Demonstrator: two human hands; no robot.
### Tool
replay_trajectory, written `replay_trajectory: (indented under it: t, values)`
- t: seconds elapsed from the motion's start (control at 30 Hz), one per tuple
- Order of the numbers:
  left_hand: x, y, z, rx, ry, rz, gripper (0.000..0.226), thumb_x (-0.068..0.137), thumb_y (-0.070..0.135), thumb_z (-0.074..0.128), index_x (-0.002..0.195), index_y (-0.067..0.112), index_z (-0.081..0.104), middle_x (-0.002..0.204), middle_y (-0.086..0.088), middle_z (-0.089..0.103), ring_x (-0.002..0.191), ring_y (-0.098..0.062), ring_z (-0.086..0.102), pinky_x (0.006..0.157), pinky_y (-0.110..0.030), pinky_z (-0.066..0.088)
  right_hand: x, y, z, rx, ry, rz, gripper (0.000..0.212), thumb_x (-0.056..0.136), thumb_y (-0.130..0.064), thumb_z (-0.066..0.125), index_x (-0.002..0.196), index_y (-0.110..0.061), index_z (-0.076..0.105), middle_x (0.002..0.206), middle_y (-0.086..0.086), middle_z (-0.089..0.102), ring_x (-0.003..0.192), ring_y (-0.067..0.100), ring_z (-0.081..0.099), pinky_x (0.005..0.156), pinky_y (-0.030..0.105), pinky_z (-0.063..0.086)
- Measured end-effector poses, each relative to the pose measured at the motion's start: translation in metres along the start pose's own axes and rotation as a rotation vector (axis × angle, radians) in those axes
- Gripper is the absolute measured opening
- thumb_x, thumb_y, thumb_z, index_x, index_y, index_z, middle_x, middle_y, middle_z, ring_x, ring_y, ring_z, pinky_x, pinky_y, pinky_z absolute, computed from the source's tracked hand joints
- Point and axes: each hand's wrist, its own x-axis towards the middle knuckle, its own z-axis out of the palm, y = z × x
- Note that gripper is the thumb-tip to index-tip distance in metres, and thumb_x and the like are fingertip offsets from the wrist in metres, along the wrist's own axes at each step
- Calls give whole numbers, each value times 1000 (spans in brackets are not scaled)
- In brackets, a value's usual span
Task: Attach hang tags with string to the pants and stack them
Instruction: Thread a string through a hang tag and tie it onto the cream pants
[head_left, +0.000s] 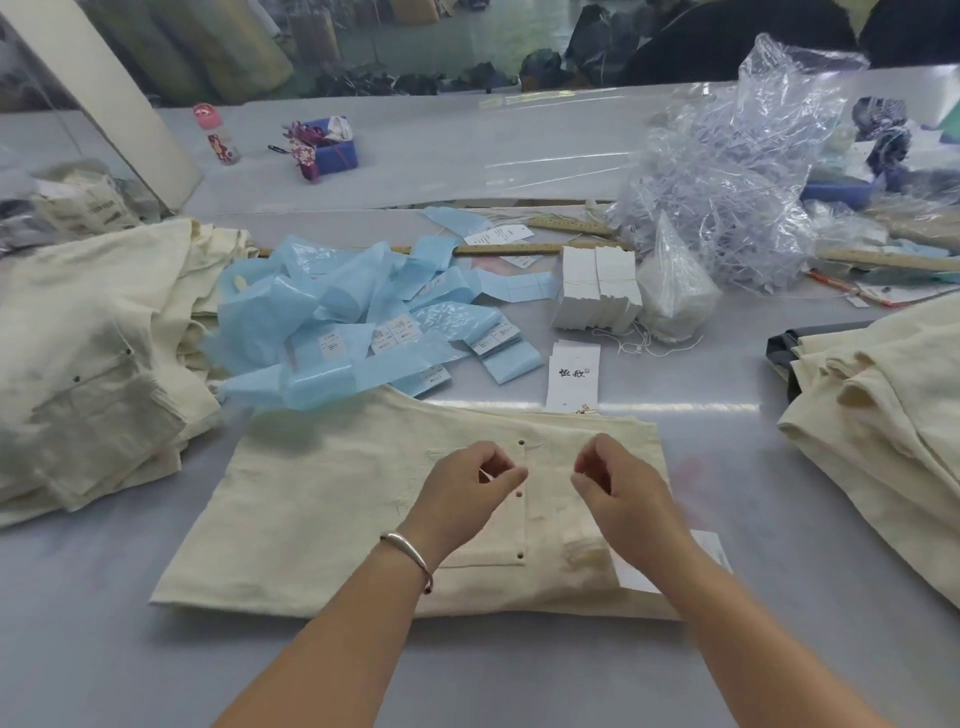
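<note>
One pair of pants (332, 519) lies mid-bench. Above it, the left hand (467, 488) pinches what looks like string; the right hand (618, 483) is curled, contents unclear. Stacks sit at 9 (88, 364) and 3 o'clock (883, 431); tags (597, 291) at 12. Much seems left.

pants (332, 525): cream, folded flat, near edge of the table (104, 649)
hang tag (573, 374): white, flat, touching their far edge
tag bundles (597, 288): behind it
</note>
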Motion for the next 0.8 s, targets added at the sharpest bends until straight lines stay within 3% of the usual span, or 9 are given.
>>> replay_trajectory:
  t: [0.07,0.13,0.2,0.27,0.33,0.53,0.6,0.67,0.8]
  values:
    - [-7,-26,-39,124,99,-39,12,88,28,67,78,23,63,79,11,64,73,-3,56,65,-13,40,12,-16,27,-127,-66,-106,19,87,-19,66,98,-27,53,96,-9,60,90,8,53,75,21,42]
    - [-18,-60,-81,308,210,-119,8,87,27,67,87,20,64,94,5,63,94,-15,56,78,-21,42,32,-25,54,-334,-164,-169,52,86,-30,68,131,-19,45,133,-2,48,125,17,40,100,29,36]
    - [-32,-96,-119,531,297,-297,27,84,34,70,106,20,63,115,-2,58,115,-25,47,92,-33,41,56,-32,76,-511,-256,-136,85,85,-45,66,150,-15,20,157,5,20,145,22,16,116,33,19]
    - [-48,-127,-149,650,311,-522,57,79,47,72,125,20,53,131,-7,49,125,-30,37,98,-39,41,81,-34,93,-643,-305,-71,103,82,-58,63,153,-14,3,162,6,3,149,23,2,121,37,9]
    - [-61,-151,-167,619,256,-672,86,73,59,72,139,17,37,139,-10,41,131,-32,32,103,-42,38,100,-30,103,-697,-329,9,110,78,-68,59,153,-13,0,162,8,4,149,24,3,121,40,9]
    - [-76,-166,-162,598,140,-655,132,64,75,68,153,11,-4,146,-13,30,134,-33,31,103,-43,39,102,-29,124,-939,-236,-5,89,70,-81,52,130,-16,41,130,8,49,123,28,46,107,39,30]
    - [-75,-162,-156,504,120,-599,128,67,66,73,153,6,-2,147,-13,37,134,-31,38,103,-37,39,91,-34,124,-946,-177,-18,75,71,-79,53,117,-21,48,119,4,58,114,25,53,97,36,36]
    - [-76,-158,-154,356,66,-544,104,72,51,77,147,7,20,138,-10,53,125,-28,52,96,-28,44,74,-36,118,-950,-104,-43,55,74,-75,54,103,-29,50,109,0,65,106,23,58,87,35,38]
    - [-79,-130,-150,121,-143,-439,46,68,32,82,106,15,63,105,-1,72,90,-13,68,74,-23,53,33,-46,90,-813,78,-11,50,73,-77,53,81,-28,53,89,-5,69,92,23,62,69,32,30]
